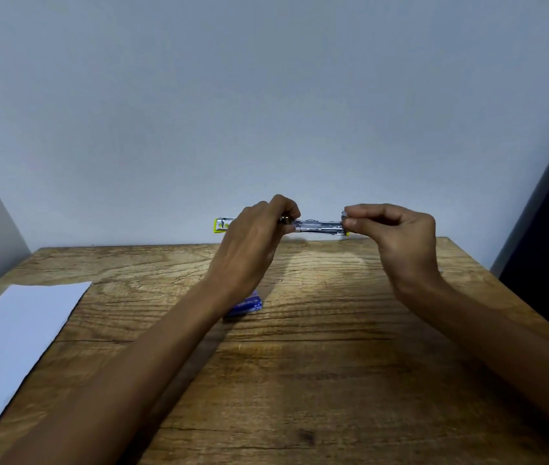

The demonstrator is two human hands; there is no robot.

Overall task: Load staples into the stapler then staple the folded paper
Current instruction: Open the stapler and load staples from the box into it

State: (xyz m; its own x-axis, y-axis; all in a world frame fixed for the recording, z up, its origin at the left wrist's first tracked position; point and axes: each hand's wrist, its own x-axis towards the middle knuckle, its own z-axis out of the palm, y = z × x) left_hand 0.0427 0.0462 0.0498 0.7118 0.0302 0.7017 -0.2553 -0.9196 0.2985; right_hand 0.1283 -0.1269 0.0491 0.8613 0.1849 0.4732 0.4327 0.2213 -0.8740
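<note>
Only the head view here, looking down over a wooden table [300, 364] with a plain pale wall [266, 95] behind it. Both hands are lifted above the far edge of the table, holding the stapler [316, 226] opened out flat, so it runs as one long thin strip from about 9 o'clock to 3 o'clock between them. The left hand [253, 243] has its fingers curled round the middle of it, near what looks like the hinge, and a yellow-tipped end pokes out past that hand toward 9 o'clock. The right hand [397, 236] pinches the opposite end between thumb and fingertips, the other fingers tucked in. The shiny metal channel shows in the gap between the two hands; can't make out whether there are staples in it, it's too small and glary. Down on the table, toward 6 o'clock from the left hand and partly hidden under that wrist, is a little blue staple box [249, 305]. The folded paper [11, 337] lies way over at 8 o'clock from the stapler, a long white strip at the left edge of the table, running off the bottom-left corner, well apart from both hands
</note>
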